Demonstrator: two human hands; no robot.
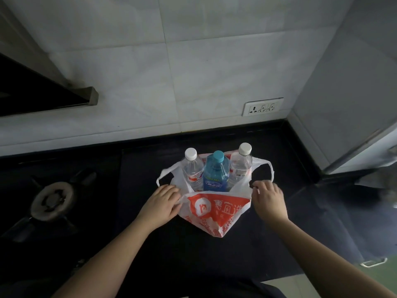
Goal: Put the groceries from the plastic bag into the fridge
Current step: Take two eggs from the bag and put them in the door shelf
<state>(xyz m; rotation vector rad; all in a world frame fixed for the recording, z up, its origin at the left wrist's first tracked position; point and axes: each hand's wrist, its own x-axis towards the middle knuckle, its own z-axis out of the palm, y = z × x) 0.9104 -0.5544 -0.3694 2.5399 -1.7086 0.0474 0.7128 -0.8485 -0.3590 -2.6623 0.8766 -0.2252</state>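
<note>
A white and orange plastic bag sits open on the black countertop. Three bottles stand upright inside it: a clear bottle with a white cap on the left, a blue bottle with a blue cap in the middle, and a second clear bottle with a white cap on the right. My left hand grips the bag's left edge. My right hand pinches the bag's right edge near its handle. The bag's front wall is pulled down, so the bottles show.
A gas burner lies to the left on the stove. A range hood hangs at upper left. The tiled wall carries a power socket. A grey appliance side, possibly the fridge, stands at right.
</note>
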